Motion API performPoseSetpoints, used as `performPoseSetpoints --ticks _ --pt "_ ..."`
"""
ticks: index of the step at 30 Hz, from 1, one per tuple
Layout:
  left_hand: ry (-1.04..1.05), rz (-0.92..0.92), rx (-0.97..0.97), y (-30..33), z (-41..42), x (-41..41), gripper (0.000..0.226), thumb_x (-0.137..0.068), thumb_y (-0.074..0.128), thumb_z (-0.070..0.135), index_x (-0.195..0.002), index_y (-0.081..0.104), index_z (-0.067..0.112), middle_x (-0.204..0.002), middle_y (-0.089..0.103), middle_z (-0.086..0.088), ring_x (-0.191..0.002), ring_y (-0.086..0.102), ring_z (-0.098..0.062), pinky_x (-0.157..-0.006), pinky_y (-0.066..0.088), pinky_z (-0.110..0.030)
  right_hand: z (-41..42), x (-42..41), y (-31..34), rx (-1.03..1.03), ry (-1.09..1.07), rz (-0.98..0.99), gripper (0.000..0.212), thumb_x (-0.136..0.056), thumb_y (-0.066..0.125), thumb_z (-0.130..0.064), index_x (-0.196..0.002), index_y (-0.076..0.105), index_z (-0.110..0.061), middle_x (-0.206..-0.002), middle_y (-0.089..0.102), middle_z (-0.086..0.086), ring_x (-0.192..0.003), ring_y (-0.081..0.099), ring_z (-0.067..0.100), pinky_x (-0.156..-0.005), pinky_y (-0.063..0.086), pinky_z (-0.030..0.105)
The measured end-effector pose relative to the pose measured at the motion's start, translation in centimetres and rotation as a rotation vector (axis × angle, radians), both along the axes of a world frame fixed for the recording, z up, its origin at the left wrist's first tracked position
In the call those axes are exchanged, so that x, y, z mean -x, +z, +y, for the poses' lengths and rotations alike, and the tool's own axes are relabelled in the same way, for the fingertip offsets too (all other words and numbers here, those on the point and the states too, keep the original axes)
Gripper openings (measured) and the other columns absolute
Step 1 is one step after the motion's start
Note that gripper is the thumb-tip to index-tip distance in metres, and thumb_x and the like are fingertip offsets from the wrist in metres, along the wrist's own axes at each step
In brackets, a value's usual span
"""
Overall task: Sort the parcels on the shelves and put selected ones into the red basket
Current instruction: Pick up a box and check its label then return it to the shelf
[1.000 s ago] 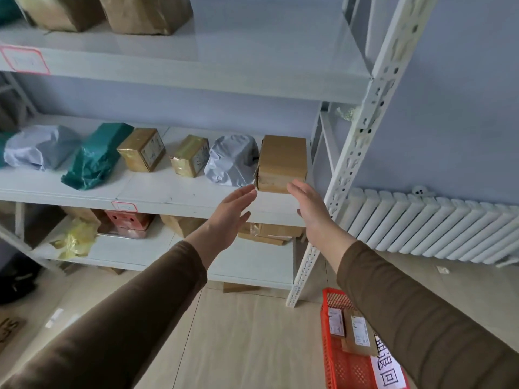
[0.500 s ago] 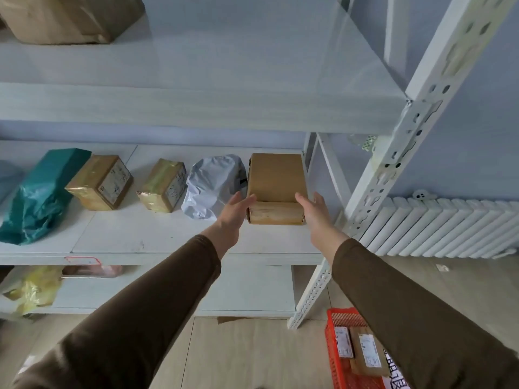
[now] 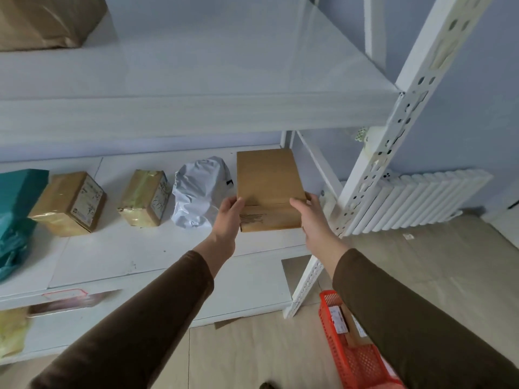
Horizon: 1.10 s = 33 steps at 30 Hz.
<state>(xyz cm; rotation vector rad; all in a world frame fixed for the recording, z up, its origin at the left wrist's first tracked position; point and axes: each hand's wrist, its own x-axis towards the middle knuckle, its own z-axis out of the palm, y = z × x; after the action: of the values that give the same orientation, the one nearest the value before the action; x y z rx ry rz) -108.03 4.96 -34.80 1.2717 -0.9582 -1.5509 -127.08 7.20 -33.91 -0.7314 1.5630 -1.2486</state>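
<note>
A plain brown cardboard box (image 3: 268, 181) sits at the right end of the middle shelf (image 3: 112, 256). My left hand (image 3: 228, 217) presses against its left side and my right hand (image 3: 310, 217) against its right side, so both hands grip it. To its left lie a white plastic-wrapped parcel (image 3: 198, 192), two small taped brown boxes (image 3: 144, 197) (image 3: 68, 203) and a green bag parcel (image 3: 16, 211). The red basket (image 3: 341, 357) stands on the floor at the lower right, partly hidden by my right sleeve, with labelled parcels inside.
A large brown parcel (image 3: 47, 21) rests on the upper shelf at top left. The white perforated shelf post (image 3: 373, 167) runs close to the box's right side. A white radiator (image 3: 421, 197) lines the wall. A yellow bag (image 3: 12, 329) lies on the lower shelf.
My hands moved from open in front of the shelf to either side of the brown box and closed on it. The camera has come closer to the shelf.
</note>
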Motion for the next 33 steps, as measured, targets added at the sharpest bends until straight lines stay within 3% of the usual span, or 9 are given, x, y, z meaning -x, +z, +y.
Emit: performPoseSetpoints --ticks 3,5,8,11,17,21,26,30,33 --pt "-0.024 0.098 0.052 1.9 3.7 -2.6 0.011 -0.108 0.052 0.027 -0.107 0.054 0.016 -0.102 0.061 0.001 -0.100 0.057 -0.018 -0.094 0.046 -0.038 4.7 -2.2 1.5 0.110 -0.053 -0.005 0.041 -0.098 0.065 -0.031 -0.136 0.050 -0.027 -0.133 0.062 -0.007 -0.118 0.057 0.006 -0.089 0.042 0.027" --pt "-0.073 0.148 0.082 3.1 6.0 -4.5 0.011 -0.108 0.053 0.027 -0.106 0.052 0.016 -0.104 0.060 0.000 -0.103 0.057 -0.019 -0.099 0.046 -0.043 7.5 -3.8 2.5 0.155 -0.082 -0.002 0.032 -0.101 0.062 -0.037 -0.131 0.051 -0.032 -0.126 0.060 -0.016 -0.113 0.053 -0.003 -0.096 0.040 0.031" --pt "-0.124 0.200 0.088 4.4 9.5 -7.2 0.013 -0.108 0.053 0.026 -0.099 0.049 0.017 -0.107 0.058 -0.004 -0.106 0.055 -0.022 -0.101 0.046 -0.045 11.6 -6.1 3.6 0.203 -0.116 -0.016 0.027 -0.100 0.062 -0.042 -0.125 0.056 -0.035 -0.126 0.062 -0.018 -0.119 0.055 0.000 -0.105 0.038 0.036" --pt "-0.165 0.237 0.101 5.1 12.7 -9.7 0.025 -0.108 0.052 0.027 -0.085 0.046 0.022 -0.098 0.059 0.000 -0.099 0.055 -0.019 -0.097 0.044 -0.042 15.5 -8.3 4.2 0.250 -0.137 -0.028 0.023 -0.099 0.064 -0.042 -0.120 0.058 -0.036 -0.124 0.066 -0.014 -0.118 0.059 0.004 -0.099 0.040 0.032" --pt "-0.179 0.244 0.106 6.0 18.6 -13.5 0.023 -0.107 0.052 0.026 -0.084 0.052 0.022 -0.090 0.061 0.003 -0.096 0.054 -0.017 -0.091 0.043 -0.036 21.5 -11.3 4.0 0.218 -0.125 -0.092 0.056 -0.079 0.072 -0.052 -0.129 0.059 -0.031 -0.127 0.070 -0.009 -0.125 0.061 0.012 -0.117 0.040 0.049" --pt "-0.196 0.217 0.116 5.3 21.0 -15.3 0.006 -0.096 0.059 0.028 -0.093 0.056 0.022 -0.095 0.059 0.003 -0.098 0.047 -0.020 -0.088 0.040 -0.039 24.2 -12.2 2.8 0.206 -0.021 -0.152 0.047 -0.077 0.071 -0.046 -0.121 0.069 -0.030 -0.126 0.074 -0.002 -0.127 0.063 0.020 -0.118 0.039 0.054" --pt "-0.222 0.148 0.109 4.4 23.4 -15.2 0.029 -0.106 0.049 0.018 -0.134 0.055 0.020 -0.107 0.072 0.004 -0.104 0.060 -0.016 -0.090 0.045 -0.040 25.8 -12.6 2.5 0.101 -0.031 -0.236 0.051 -0.067 0.081 -0.063 -0.108 0.067 -0.038 -0.135 0.068 -0.003 -0.134 0.058 0.020 -0.118 0.038 0.055" --pt "-0.281 -0.008 0.209 4.7 23.8 -15.6 0.038 -0.110 0.039 0.044 -0.140 0.059 0.032 -0.136 0.067 0.014 -0.130 0.058 -0.009 -0.112 0.042 -0.043 26.3 -11.5 2.8 0.007 0.017 -0.397 0.055 -0.085 0.073 -0.051 -0.134 0.063 -0.029 -0.136 0.070 0.002 -0.127 0.065 0.023 -0.108 0.050 0.053" --pt "-0.335 -0.102 0.257 5.8 23.2 -16.0 0.051 -0.104 0.035 0.063 -0.140 0.064 0.041 -0.142 0.065 0.011 -0.133 0.057 -0.012 -0.116 0.040 -0.046 26.5 -10.5 3.4 -0.148 0.033 -0.528 0.047 -0.092 0.060 -0.054 -0.127 0.072 -0.024 -0.129 0.073 0.005 -0.120 0.068 0.026 -0.109 0.047 0.051"
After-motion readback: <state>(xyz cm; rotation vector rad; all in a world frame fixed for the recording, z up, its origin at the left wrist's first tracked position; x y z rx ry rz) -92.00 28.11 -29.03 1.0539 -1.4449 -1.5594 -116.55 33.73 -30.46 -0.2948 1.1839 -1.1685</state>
